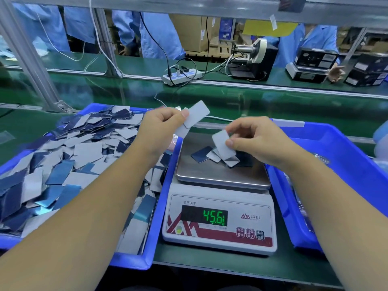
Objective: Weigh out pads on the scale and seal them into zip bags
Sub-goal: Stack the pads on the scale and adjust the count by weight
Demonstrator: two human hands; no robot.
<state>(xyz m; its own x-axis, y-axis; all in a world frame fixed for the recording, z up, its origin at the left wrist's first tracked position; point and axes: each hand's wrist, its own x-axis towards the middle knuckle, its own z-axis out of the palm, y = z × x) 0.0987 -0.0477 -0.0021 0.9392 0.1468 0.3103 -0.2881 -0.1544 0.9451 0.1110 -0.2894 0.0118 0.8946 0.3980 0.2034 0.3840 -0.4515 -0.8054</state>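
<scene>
I see my left hand pinching pads beside the scale; my right hand pinches one pad above its pan.

Your left hand pinches grey pads; your right hand holds one pad above the scale, reading 45.61.

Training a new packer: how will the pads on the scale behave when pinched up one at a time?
The pad in the right hand stays flat in a corner grip, so probably stiff. Thin, likely light. Those on the scale pan overlap; glossy faces may slide.
</scene>
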